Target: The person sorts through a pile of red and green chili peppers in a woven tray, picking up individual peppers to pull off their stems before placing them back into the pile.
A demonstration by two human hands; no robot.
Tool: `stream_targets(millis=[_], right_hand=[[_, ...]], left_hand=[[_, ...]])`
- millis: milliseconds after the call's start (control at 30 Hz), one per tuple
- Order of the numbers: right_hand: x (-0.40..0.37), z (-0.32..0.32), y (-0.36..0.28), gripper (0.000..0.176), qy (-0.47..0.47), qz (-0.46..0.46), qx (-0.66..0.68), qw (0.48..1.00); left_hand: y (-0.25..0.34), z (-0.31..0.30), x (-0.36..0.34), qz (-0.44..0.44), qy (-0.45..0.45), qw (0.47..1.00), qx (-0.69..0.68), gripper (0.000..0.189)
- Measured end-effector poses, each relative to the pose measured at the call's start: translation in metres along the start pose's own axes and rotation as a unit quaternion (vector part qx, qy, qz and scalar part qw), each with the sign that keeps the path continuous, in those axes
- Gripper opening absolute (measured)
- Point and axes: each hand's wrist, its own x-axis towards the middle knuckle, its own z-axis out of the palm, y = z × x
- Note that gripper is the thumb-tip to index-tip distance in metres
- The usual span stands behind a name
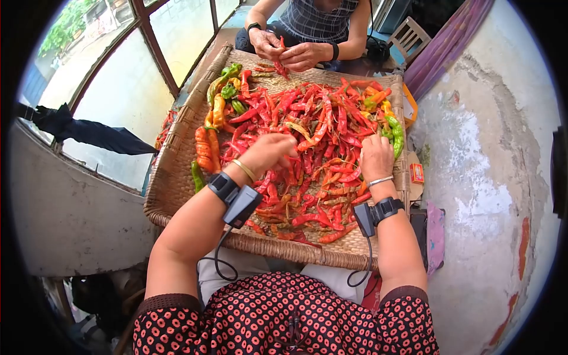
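Note:
A wide woven tray (171, 177) holds a heap of red chili peppers (307, 118), with orange ones (204, 148) and green ones (228, 89) along its left side. My left hand (269, 151) reaches into the middle of the heap, fingers curled down among the red chilies. Whether it grips one I cannot tell. My right hand (376, 157) rests palm down on chilies at the right side, fingers bent into the pile. Both wrists carry black strapped devices with cables.
Across the tray another person's two hands (284, 50) hold a red chili at the far rim. A window (118, 77) lies left, a rough plaster wall (491, 177) right. A small orange box (416, 173) and green chilies (395, 133) sit by the right rim.

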Motion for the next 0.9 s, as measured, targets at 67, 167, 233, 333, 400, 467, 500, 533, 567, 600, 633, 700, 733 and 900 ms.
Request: stream_targets(millis=[67, 167, 233, 333, 400, 467, 500, 533, 567, 600, 633, 700, 733, 900], right_hand=[[-0.001, -0.012, -0.004, 0.006, 0.018, -0.012, 0.005, 1.000], [0.003, -0.039, -0.014, 0.005, -0.012, 0.047, 0.138, 0.989], [0.005, -0.050, -0.016, 0.004, 0.010, 0.057, 0.210, 0.976], [0.010, -0.076, -0.022, 0.006, 0.039, 0.080, 0.303, 0.949], [0.013, -0.087, -0.027, 0.009, 0.053, 0.091, 0.398, 0.911], [0.014, -0.091, -0.030, 0.012, 0.045, 0.087, 0.412, 0.906], [0.014, -0.091, -0.031, 0.011, 0.065, 0.066, 0.409, 0.908], [0.014, -0.091, -0.031, 0.011, 0.084, 0.045, 0.406, 0.909], [0.013, -0.089, -0.030, 0.011, 0.083, 0.045, 0.406, 0.909], [0.012, -0.086, -0.028, 0.011, 0.076, 0.045, 0.404, 0.910], [0.012, -0.085, -0.027, 0.012, 0.069, 0.044, 0.403, 0.912], [0.011, -0.094, -0.031, 0.012, 0.033, 0.058, 0.452, 0.890], [0.010, -0.099, -0.033, 0.013, -0.004, 0.074, 0.499, 0.863], [0.008, -0.110, -0.045, 0.015, -0.053, 0.017, 0.537, 0.841]], left_hand=[[-0.007, 0.009, 0.000, 0.002, -0.025, 1.000, 0.007, 0.029], [-0.029, 0.018, 0.009, 0.224, -0.039, 0.960, 0.162, 0.019], [-0.020, 0.024, 0.000, 0.250, -0.020, 0.950, 0.185, 0.019], [0.000, 0.029, -0.013, 0.273, 0.001, 0.934, 0.231, 0.019], [0.003, 0.030, -0.016, 0.338, 0.032, 0.907, 0.249, 0.020], [0.005, 0.032, -0.017, 0.349, 0.038, 0.904, 0.244, 0.021], [0.005, 0.032, -0.018, 0.363, 0.041, 0.900, 0.239, 0.022], [0.005, 0.031, -0.017, 0.363, 0.041, 0.900, 0.239, 0.022], [0.004, 0.030, -0.015, 0.363, 0.027, 0.896, 0.253, 0.025], [0.003, 0.030, -0.014, 0.363, 0.013, 0.893, 0.267, 0.027], [0.003, 0.031, -0.015, 0.363, 0.013, 0.893, 0.267, 0.027], [0.003, 0.032, -0.017, 0.367, 0.040, 0.890, 0.268, 0.039], [0.004, 0.033, -0.019, 0.365, 0.041, 0.891, 0.268, 0.039], [0.005, 0.037, -0.018, 0.414, -0.039, 0.874, 0.250, 0.056]])
